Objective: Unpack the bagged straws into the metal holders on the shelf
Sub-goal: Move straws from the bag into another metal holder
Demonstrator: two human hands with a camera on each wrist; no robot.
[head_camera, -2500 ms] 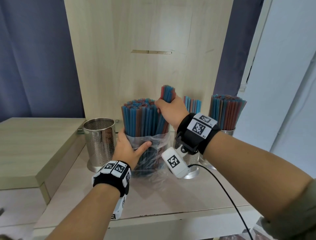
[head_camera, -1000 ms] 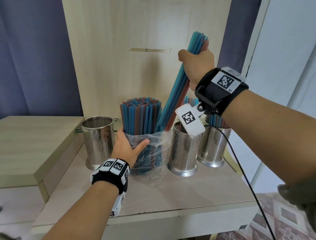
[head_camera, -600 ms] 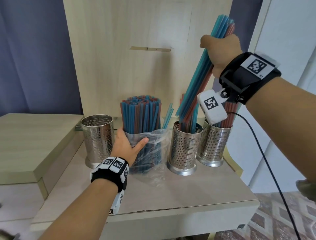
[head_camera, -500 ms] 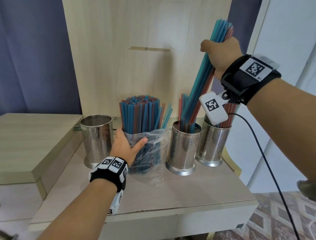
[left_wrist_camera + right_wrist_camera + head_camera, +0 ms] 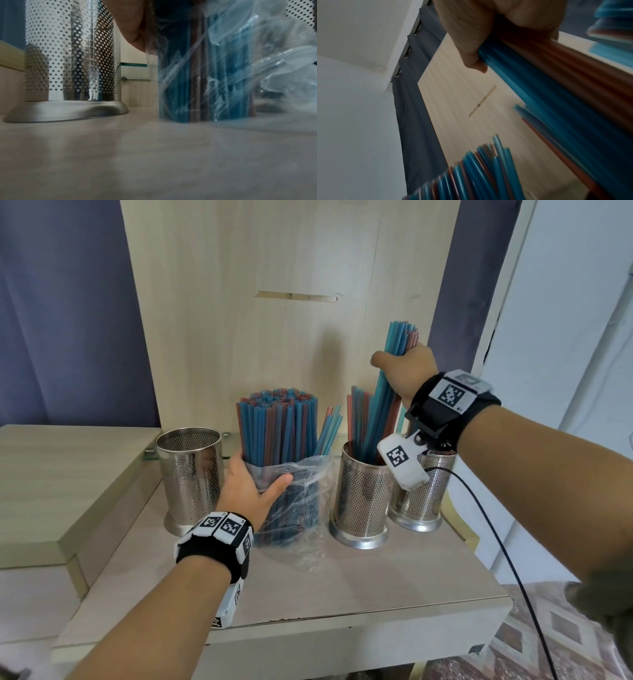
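The right hand has its fingers wrapped round one handful of blue and red straws, the thumb pressed along the side of the blue ones; the handful slants down and its lower ends stand inside the middle holder, beside a few straws already standing there. That forearm reaches in from the right, raised above the holders, with a black wrist strap bearing a white tag block. The left hand is curled around the bagged bundle of straws, thumb spread across the front of the clear plastic bag, the other fingers hidden behind it; the left wrist sits low, close to the shelf. The bundle stands upright on the shelf, its top ends out of the bag, a few loose straws leaning right. Three perforated metal holders are in view: the left holder, just beside the left hand, shows no straws; the middle one stands right of the bag; the right holder is partly hidden behind the wrist tag, so its contents cannot be told.
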